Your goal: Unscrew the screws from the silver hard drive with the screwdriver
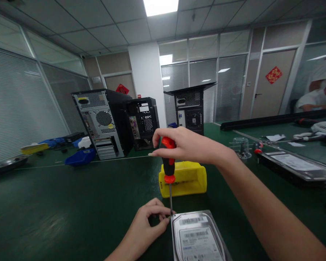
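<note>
My right hand (pixel 176 145) is closed around the red and black handle of a screwdriver (pixel 168 168), which stands upright. Its metal shaft reaches down to the far left corner of a silver hard drive (pixel 198 237). The drive lies label side up on the green table. At that same corner is my left hand (pixel 149 219), fingers curled and pinched beside the screwdriver's tip. Whatever sits between those fingertips is too small to make out. Just behind the drive, a yellow plastic bin (pixel 191 181) stands with its opening toward me, partly covered by the screwdriver.
Computer cases (pixel 104 123) stand at the back, another case (pixel 190 108) right of them. A blue bin (pixel 80 157) and a metal bowl (pixel 7 164) sit left. To the right are a clear cup (pixel 241 148) and a larger drive (pixel 296 163). A person (pixel 316 87) sits far right.
</note>
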A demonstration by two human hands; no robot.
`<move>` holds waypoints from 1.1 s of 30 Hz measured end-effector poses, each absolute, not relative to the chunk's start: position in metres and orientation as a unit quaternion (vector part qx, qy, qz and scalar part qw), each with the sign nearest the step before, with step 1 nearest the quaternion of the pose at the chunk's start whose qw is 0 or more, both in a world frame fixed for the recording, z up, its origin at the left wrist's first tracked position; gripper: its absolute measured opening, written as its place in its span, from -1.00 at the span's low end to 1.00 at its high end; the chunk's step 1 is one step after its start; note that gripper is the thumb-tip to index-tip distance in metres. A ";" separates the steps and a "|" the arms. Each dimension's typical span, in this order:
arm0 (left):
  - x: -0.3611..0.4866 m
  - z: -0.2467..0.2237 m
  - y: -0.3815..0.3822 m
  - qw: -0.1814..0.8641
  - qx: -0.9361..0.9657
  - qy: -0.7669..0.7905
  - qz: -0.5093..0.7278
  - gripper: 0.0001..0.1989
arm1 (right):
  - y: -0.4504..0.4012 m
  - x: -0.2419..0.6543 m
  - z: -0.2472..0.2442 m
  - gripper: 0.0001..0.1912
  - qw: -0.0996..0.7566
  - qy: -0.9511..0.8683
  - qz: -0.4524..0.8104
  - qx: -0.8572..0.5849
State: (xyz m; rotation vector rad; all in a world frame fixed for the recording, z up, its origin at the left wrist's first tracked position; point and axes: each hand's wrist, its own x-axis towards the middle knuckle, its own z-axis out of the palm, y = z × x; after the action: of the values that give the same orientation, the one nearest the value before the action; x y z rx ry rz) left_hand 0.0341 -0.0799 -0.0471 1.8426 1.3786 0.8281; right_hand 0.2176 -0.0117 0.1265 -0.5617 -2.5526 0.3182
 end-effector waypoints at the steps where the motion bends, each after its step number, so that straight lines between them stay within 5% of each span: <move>1: 0.034 -0.046 -0.080 0.340 0.708 0.531 0.319 -0.74 | -0.012 0.215 0.125 -0.73 0.259 -0.937 0.093 -0.215; 8: 0.036 -0.045 -0.080 0.341 0.702 0.536 0.321 -0.73 | -0.020 0.208 0.125 -0.48 0.277 -0.921 -0.024 -0.273; 13: 0.035 -0.046 -0.080 0.346 0.699 0.536 0.322 -0.71 | -0.022 0.213 0.127 -0.69 0.263 -0.918 -0.049 -0.294; 33: 0.033 -0.050 -0.078 0.346 0.695 0.526 0.346 -0.73 | -0.019 0.226 0.134 -0.73 0.188 -0.947 0.202 -0.162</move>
State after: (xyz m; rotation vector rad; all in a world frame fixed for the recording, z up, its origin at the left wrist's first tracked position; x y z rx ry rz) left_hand 0.0326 -0.0777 -0.0498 1.8034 1.3659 0.8982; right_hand 0.2264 -0.0194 0.1344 -0.4566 -2.6651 0.5675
